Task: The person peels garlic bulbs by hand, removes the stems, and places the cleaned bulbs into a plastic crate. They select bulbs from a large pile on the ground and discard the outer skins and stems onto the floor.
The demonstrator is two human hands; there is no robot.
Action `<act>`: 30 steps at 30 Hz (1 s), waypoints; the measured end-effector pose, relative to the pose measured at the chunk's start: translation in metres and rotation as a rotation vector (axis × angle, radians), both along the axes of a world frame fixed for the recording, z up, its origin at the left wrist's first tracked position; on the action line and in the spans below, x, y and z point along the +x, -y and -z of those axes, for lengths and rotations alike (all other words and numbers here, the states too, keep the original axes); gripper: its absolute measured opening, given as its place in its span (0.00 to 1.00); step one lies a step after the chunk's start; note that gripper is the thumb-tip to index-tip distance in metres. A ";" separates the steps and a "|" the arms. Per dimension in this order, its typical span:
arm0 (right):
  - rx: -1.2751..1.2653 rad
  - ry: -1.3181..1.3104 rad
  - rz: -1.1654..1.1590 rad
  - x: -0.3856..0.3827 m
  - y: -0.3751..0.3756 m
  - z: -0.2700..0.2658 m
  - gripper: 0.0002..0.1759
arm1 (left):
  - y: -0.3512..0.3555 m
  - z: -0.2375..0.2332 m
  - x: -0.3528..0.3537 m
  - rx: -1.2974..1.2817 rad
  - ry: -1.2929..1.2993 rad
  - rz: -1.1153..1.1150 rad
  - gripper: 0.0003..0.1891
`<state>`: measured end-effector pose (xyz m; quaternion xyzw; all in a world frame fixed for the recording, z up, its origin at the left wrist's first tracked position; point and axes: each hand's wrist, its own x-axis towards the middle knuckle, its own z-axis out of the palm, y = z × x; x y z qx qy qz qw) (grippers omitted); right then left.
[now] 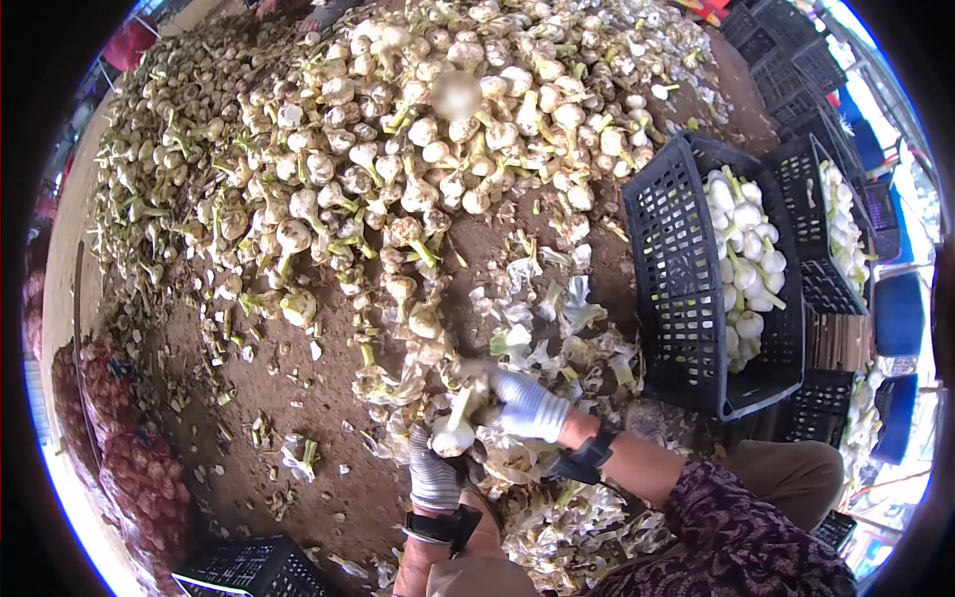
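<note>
In a striped glove, my left hand [435,478] is closed around the lower side of a garlic bulb [454,438], whose pale stalk points up. My right hand [527,405], also gloved in white and grey, is closed at the stalk and outer skin of the same bulb; its fingertips are slightly blurred. Loose garlic skins [512,461] lie beneath both hands. Just ahead of them, the edge of a large heap of unpeeled garlic [398,149] reaches toward me.
At my right a black crate [676,269] holds cleaned white garlic, with another filled crate [811,224] beside it. Stacked crates [791,65] stand farther back. Red net sacks [139,478] and a black crate [254,569] are at left. Skins litter the dirt floor [269,368].
</note>
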<state>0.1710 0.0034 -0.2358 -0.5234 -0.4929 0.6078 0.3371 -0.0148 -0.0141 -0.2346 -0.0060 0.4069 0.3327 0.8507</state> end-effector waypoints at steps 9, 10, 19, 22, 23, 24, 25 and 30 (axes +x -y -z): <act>-0.439 -0.362 0.247 0.014 0.021 -0.013 0.10 | 0.008 -0.010 0.024 0.424 -0.382 -0.002 0.30; -0.389 -0.417 0.284 0.012 0.021 -0.006 0.10 | 0.003 -0.012 0.023 0.362 -0.237 -0.100 0.26; -0.568 -0.329 0.460 0.020 0.018 0.003 0.06 | -0.014 -0.046 0.018 0.510 -0.560 0.026 0.18; -0.435 -0.409 0.573 0.018 0.016 0.003 0.07 | -0.001 -0.051 0.019 1.055 -0.772 0.460 0.12; -0.402 -0.383 0.587 0.019 0.014 0.002 0.07 | 0.005 -0.042 0.017 1.146 -0.788 0.605 0.12; -0.401 -0.381 0.585 0.021 0.014 0.000 0.07 | 0.007 -0.030 0.015 1.366 -0.930 0.777 0.12; -0.465 -0.440 0.599 0.026 0.014 -0.001 0.08 | 0.012 -0.015 0.009 1.504 -1.021 0.949 0.11; -0.693 -0.732 0.662 0.040 0.019 0.000 0.08 | 0.024 0.023 -0.029 1.306 -1.411 1.259 0.10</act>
